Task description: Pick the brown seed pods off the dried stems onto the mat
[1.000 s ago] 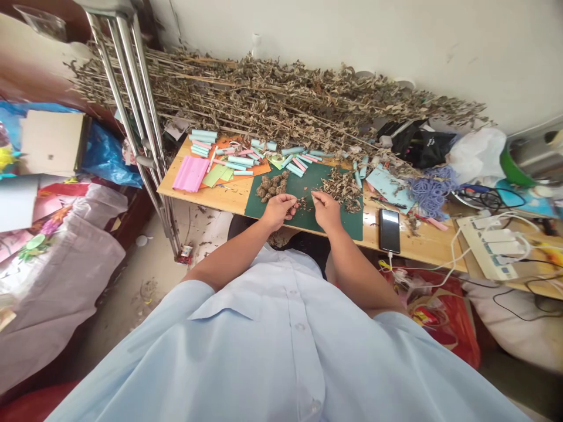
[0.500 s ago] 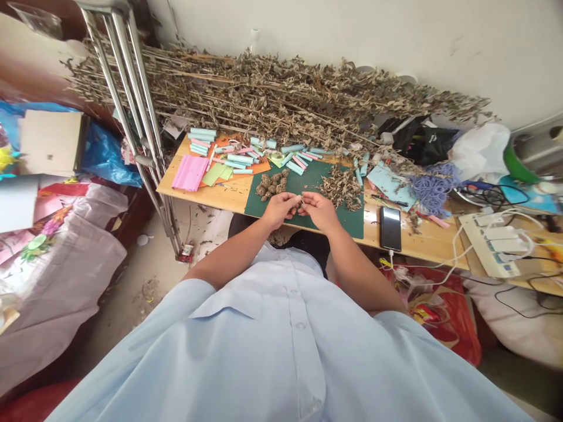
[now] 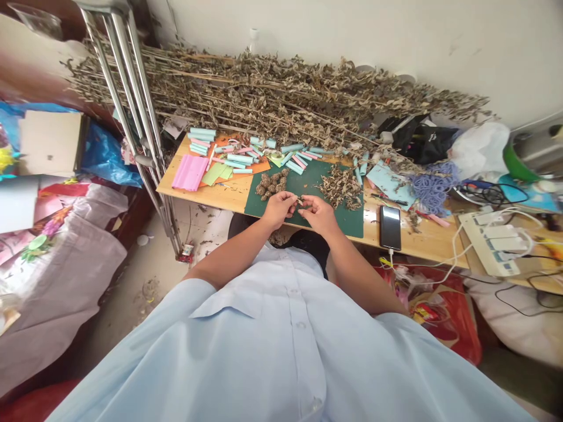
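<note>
Two bare hands show, one left hand (image 3: 279, 210) and one right hand (image 3: 320, 215), with at least one small scrap (image 3: 300, 201) between them; one green mat (image 3: 349, 223) carries one heap of dried leaves (image 3: 341, 186) and one bunch of brown clumps (image 3: 271, 185), the clumps too crowded for a sure tally. Paper rolls (image 3: 240, 159), blue and pink, number well over ten, overlaps blocking an exact figure. Singles: one phone (image 3: 390, 227), one power strip (image 3: 488, 247), one tangle of purple yarn (image 3: 434, 190), one white plastic bag (image 3: 478, 148), one red bag (image 3: 460, 319).

Likely a home: cluttered table (image 3: 233, 200), crutches (image 3: 144, 159)
</note>
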Tool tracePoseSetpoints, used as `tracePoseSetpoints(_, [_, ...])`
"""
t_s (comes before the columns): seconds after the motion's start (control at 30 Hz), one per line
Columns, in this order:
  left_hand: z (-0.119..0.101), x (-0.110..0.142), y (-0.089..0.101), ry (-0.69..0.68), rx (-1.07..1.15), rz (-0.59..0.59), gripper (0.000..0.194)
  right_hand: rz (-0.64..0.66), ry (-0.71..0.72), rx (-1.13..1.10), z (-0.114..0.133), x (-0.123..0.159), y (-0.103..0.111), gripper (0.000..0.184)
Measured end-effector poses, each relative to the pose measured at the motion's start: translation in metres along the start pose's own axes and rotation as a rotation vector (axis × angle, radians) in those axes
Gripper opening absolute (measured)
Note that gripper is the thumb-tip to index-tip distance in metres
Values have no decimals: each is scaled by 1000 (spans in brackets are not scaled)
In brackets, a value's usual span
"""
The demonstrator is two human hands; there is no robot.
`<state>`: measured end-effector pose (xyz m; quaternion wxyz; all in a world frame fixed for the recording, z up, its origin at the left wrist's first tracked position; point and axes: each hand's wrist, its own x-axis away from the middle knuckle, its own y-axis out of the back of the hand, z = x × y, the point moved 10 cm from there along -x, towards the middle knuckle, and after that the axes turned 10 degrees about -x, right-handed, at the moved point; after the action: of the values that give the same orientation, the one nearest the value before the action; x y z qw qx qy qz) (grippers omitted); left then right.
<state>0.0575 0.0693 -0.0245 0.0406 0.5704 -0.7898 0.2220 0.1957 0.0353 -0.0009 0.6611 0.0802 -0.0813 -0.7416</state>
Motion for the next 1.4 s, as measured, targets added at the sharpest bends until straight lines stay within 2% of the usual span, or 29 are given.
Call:
tracePoseSetpoints(0.2, [3, -3, 0, -11, -28, 13, 25, -101, 145, 165, 24, 11, 3, 25])
tracePoseSetpoints(0.47, [2, -1, 0, -12, -34, 12, 23, -135, -15, 71, 17, 7, 4, 31])
tracePoseSetpoints(0.83, [0, 0, 1, 6, -9, -19, 25, -200, -89, 7, 5, 4, 10, 33])
tracePoseSetpoints(1.03, [-2, 2, -1, 7, 23, -12, 26, -267, -86, -5, 9, 6, 18, 31])
tracePoseSetpoints(1.23, [-3, 3, 0, 22, 36, -24, 25, -400, -69, 1, 14, 10, 34, 34])
tracePoseSetpoints(1.4, [-2, 2, -3, 33, 37, 21, 26, -301, -18, 63, 19, 8, 16, 29])
